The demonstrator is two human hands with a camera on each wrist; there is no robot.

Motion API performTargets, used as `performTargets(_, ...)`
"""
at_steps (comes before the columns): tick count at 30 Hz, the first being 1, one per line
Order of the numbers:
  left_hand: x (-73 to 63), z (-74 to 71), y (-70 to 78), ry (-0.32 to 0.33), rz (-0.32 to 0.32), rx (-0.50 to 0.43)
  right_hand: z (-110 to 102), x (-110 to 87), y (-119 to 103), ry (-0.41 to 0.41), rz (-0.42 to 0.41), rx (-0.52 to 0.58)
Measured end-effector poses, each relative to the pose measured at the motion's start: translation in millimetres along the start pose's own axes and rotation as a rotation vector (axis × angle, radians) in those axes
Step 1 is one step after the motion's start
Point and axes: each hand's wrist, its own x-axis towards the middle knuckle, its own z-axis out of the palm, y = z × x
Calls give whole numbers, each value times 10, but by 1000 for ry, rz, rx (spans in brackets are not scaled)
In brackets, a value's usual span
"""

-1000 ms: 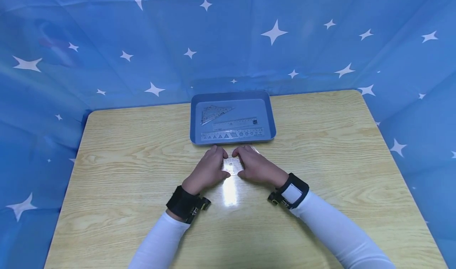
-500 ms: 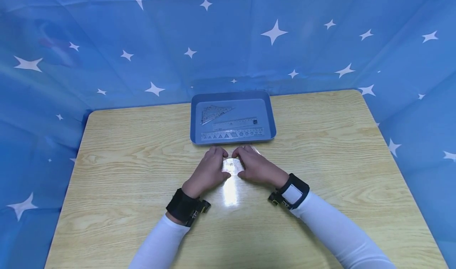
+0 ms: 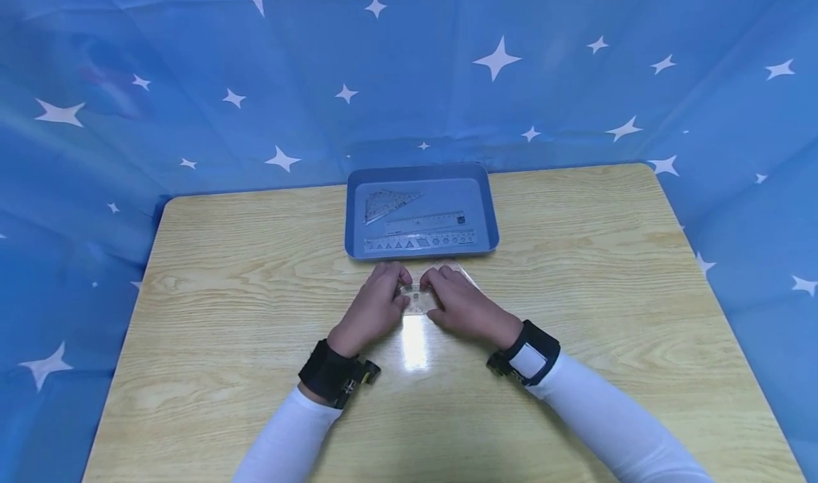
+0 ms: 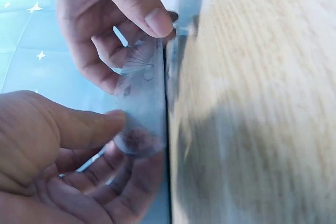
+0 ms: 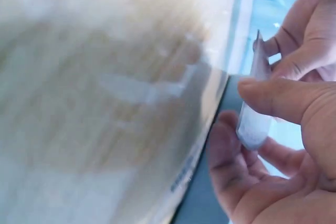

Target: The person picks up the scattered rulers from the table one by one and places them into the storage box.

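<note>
A clear protractor spans the gap between both hands just in front of the blue tray. My left hand pinches its left end, thumb on the near face and fingers behind, as the left wrist view shows. At the other end my right hand holds it between thumb and curled fingers. Seen from the right wrist, the protractor stands tilted up, nearly edge-on. Behind the right hand's knuckles, a second clear plastic piece shows a straight edge; the hand hides most of it.
The blue tray stands at the table's back edge. In it lie a clear set square, a short ruler and a ruler with cut-out shapes. A star-patterned blue curtain surrounds the wooden table.
My left thumb has shifted up from the protractor's near edge toward its side. The right hand has moved slightly, and more of the clear piece behind it shows. The head view has shifted a little.
</note>
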Motion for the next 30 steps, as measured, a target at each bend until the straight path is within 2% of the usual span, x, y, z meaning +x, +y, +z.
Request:
performTargets(10,1,-38,24,95,25,-32,-9,-76,-39,88,-33,-72)
performTargets(19,-12,-148,95,185,128,-91,-160,-122,-108,194,-104,-103)
performTargets(23,-27,-234,151,178,140,-93,-250,-113,-137,233,-125,-133)
performTargets(30,-14,-385,262,159,157,-26,-432,-41,-156,282,-162,-192)
